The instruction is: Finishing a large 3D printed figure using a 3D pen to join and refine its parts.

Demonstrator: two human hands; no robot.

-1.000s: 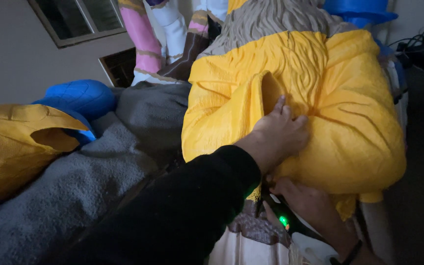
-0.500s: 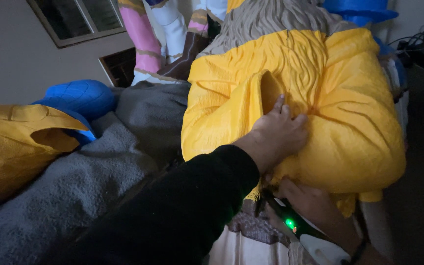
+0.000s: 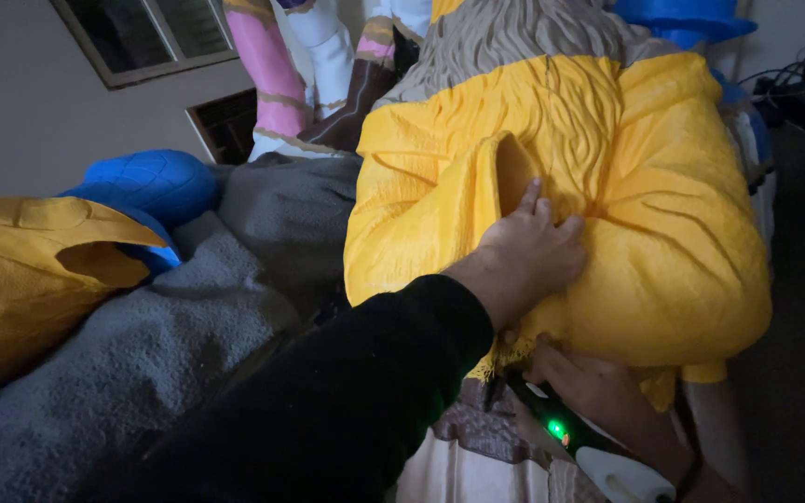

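Note:
A large figure with a ridged yellow cape (image 3: 663, 242) and grey carved hair (image 3: 514, 37) lies in front of me. My left hand (image 3: 528, 251), in a black sleeve, rests flat on the cape beside a raised fold (image 3: 491, 182), fingers spread against it. Below the cape's lower edge, my right hand (image 3: 598, 391) grips a slim black and white tool (image 3: 589, 447) with a small green light. The tool's tip points under the cape's hem and is hidden there.
A grey blanket (image 3: 142, 354) covers the surface at left. A second yellow and blue figure part (image 3: 39, 270) lies on it, with a blue rounded piece (image 3: 146, 182) behind. Pink and white figure legs (image 3: 281, 74) stand at the back. Cables (image 3: 794, 74) lie at right.
My right hand has shifted the tool slightly beneath the cape's hem, so its green light and white end show more. The left hand stays pressed on the cape.

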